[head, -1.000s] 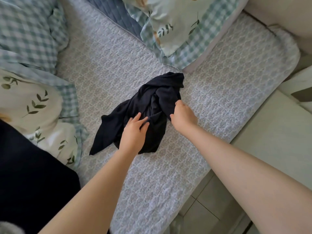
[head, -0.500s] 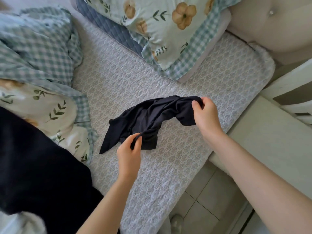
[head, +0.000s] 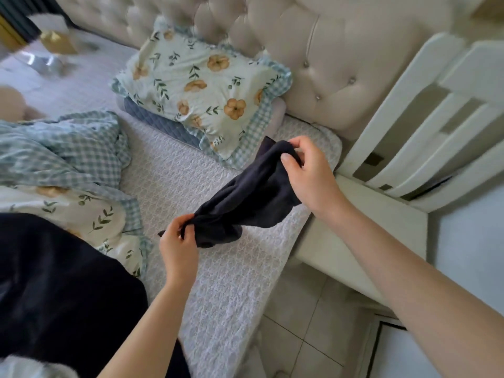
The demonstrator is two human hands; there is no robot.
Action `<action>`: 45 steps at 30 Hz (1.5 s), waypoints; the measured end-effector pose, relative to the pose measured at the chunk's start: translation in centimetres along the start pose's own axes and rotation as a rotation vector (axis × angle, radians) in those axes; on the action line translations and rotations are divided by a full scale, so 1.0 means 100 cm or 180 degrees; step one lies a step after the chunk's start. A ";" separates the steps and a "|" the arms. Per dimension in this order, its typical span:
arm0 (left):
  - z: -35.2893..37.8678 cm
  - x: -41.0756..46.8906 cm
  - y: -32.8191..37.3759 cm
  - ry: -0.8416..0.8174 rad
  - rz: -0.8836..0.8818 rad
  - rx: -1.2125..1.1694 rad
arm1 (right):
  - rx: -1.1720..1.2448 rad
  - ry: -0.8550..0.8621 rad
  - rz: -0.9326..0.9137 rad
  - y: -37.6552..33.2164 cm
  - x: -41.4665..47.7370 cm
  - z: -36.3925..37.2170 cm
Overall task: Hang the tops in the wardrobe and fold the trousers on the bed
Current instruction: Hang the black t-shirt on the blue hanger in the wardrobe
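I read a bare strip of bed (head: 223, 290) running from the near edge to the floral pillow (head: 201, 85). The crumpled duvet (head: 62, 154) and a dark cloth pile (head: 54, 296) bound it on the left; headboard (head: 341, 64) and white slatted frame (head: 392, 99) close the far right. Tiled floor (head: 305, 323) beside it lies open.

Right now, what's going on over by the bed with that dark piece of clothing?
A person at the bedside holds a dark garment in both hands. The left hand pinches its lower end and the right hand grips the upper end, so the bunched cloth hangs between them over the bed. It is not yet folded or hung, and I cannot tell if it is a top or trousers. A floral pillow lies by the headboard.
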State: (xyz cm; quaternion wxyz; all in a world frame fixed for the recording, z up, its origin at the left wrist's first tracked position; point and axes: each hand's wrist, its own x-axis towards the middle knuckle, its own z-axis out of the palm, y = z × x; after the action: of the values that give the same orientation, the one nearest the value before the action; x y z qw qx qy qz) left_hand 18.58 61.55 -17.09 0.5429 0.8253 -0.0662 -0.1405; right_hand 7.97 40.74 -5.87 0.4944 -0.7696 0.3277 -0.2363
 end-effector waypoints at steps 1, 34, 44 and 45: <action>-0.004 -0.009 0.009 -0.0023 0.0076 0.0029 | -0.0010 -0.0001 -0.0092 -0.015 -0.011 -0.011; -0.033 -0.276 0.200 -0.3477 0.0372 -0.0583 | 0.0876 0.2059 0.0803 -0.139 -0.328 -0.172; -0.067 -0.319 0.243 -0.3362 -0.0143 -0.1332 | -0.0268 0.0991 0.2391 -0.065 -0.399 -0.143; -0.072 -0.323 0.244 -0.3337 -0.0136 -0.1318 | -0.0213 0.0949 0.2516 -0.061 -0.406 -0.139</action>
State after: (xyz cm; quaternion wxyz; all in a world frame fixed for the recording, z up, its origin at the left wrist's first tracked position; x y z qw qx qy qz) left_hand -8.94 66.54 13.02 0.5850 0.5224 -0.2814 -0.5529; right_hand -27.27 64.10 3.65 0.4689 -0.5577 0.6731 -0.1265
